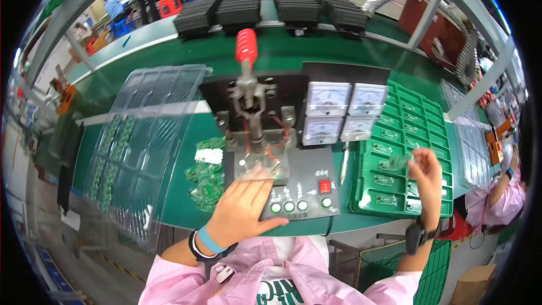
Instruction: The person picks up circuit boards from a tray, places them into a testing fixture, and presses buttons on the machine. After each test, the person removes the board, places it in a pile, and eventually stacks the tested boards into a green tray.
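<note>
My left hand (243, 206) rests on the black test fixture (293, 192), fingers reaching onto the clear plate of its nest (261, 168) where a small circuit board sits. My right hand (427, 176) hovers over the green compartment tray (415, 130) and pinches a small green circuit board (402, 161) between its fingertips. The fixture has a red-handled press lever (247, 48), several white analogue meters (341, 113), a row of green lamps (289, 207) and a red switch (325, 186).
Loose green boards (208, 175) lie left of the fixture. Clear plastic trays (144, 141) with boards stack at the left; more clear trays (471, 147) lie at the right. Black tray stacks (271, 8) stand at the back. Another person in pink (502, 192) works at the right.
</note>
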Motion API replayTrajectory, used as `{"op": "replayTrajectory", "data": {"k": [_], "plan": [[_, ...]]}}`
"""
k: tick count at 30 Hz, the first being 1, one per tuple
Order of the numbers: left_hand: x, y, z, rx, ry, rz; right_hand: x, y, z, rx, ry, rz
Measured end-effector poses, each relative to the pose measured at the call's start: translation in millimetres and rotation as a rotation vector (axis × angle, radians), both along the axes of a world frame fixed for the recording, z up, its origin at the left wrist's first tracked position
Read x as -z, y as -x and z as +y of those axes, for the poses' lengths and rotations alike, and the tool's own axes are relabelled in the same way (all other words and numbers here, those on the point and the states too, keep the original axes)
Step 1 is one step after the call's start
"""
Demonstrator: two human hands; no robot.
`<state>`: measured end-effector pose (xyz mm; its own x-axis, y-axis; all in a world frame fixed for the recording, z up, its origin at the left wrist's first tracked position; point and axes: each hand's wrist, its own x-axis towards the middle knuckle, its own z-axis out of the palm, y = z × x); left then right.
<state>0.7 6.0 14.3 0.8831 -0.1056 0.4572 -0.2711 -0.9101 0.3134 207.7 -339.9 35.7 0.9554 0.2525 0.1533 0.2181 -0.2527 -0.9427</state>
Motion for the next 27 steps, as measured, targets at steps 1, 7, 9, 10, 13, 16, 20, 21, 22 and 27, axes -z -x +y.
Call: {"op": "replayTrajectory", "data": {"k": [1, 7, 9, 10, 13, 16, 20, 21, 22, 27], "plan": [[-1, 2, 3, -0.024, -0.03, 0.025, -1, -23, -6, 0.009, 0.038, -0.076], [-3, 7, 4, -0.044, -0.114, 0.101, 15, -181, -22, 0.189, -0.136, 0.015], [-8, 15, -1, -0.029, -0.111, 0.117, 36, -227, -30, 0.26, -0.11, 0.027], [-10, 18, -1, -0.034, -0.113, 0.146, 46, -239, -27, 0.265, -0.106, 0.019], [-25, 26, 10, 0.022, -0.022, 0.164, 61, -258, -18, 0.265, -0.198, 0.108], [-53, 26, 22, 0.082, 0.011, -0.048, 57, -248, -20, 0.43, -0.036, -0.026], [-105, -42, 48, -0.124, -0.005, -0.348, 20, -178, 17, 0.23, 0.056, -0.153], [-108, -57, 58, -0.056, 0.214, -0.316, 10, -155, 22, 0.209, 0.06, -0.14], [-111, -64, 56, -0.068, 0.218, -0.303, 0, -129, 21, 0.135, 0.23, -0.174], [-82, -21, 42, 0.391, 0.124, -0.366, -14, 10, 63, -0.164, 0.772, -0.766]]}}
